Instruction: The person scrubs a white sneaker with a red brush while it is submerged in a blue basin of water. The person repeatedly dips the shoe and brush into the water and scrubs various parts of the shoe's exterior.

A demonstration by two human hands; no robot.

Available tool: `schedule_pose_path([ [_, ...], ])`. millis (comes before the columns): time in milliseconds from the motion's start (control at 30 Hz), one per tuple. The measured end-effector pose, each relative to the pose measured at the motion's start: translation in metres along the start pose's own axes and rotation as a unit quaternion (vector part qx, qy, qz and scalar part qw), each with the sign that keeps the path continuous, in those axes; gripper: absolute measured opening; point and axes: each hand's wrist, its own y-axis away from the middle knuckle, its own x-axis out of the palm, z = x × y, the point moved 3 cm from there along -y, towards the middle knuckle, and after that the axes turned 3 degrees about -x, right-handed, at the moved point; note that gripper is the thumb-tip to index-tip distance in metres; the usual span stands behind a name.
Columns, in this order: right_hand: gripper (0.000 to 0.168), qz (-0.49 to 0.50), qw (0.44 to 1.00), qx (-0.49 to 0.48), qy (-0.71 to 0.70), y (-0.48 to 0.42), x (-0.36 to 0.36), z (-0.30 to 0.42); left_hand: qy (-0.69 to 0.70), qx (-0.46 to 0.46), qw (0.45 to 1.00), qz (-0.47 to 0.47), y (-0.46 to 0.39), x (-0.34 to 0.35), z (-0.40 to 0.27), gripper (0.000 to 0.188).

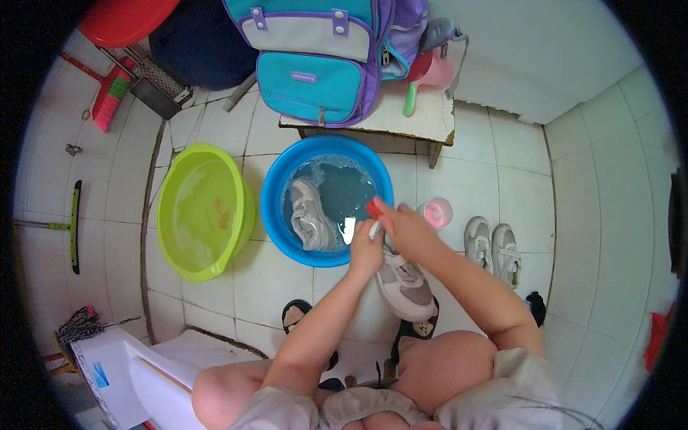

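Note:
Just above the near rim of a blue plastic basin, my left hand grips the heel end of a grey-and-white sneaker. The sneaker's toe points back towards me. My right hand is closed around a small red object, probably a scrub brush, most of it hidden by the fingers. It works close to the sneaker's heel, where a white part shows between the hands. A second sneaker lies partly submerged in the basin's soapy water.
A green basin holding water stands left. A cup with pink contents and another sneaker pair sit right. Behind are a low bench, a teal-and-purple backpack and a pink scoop. A white toilet is at lower left.

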Motion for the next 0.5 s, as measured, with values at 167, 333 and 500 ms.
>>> schedule_pose_path([
  [167, 0.048, -0.042, 0.998, -0.039, 0.014, -0.006, 0.013, -0.029, 0.018, -0.088, 0.995, 0.033, -0.005, 0.013, 0.004, 0.019],
  [333, 0.046, -0.045, 0.995, -0.089, 0.005, 0.013, 0.019, 0.006, 0.04, -0.078, 0.996, 0.017, -0.013, -0.011, 0.017, 0.02],
  [500, 0.046, -0.003, 0.998, 0.023, -0.051, 0.0, 0.005, -0.022, 0.017, -0.011, 0.999, 0.025, 0.0, 0.002, -0.01, 0.019],
])
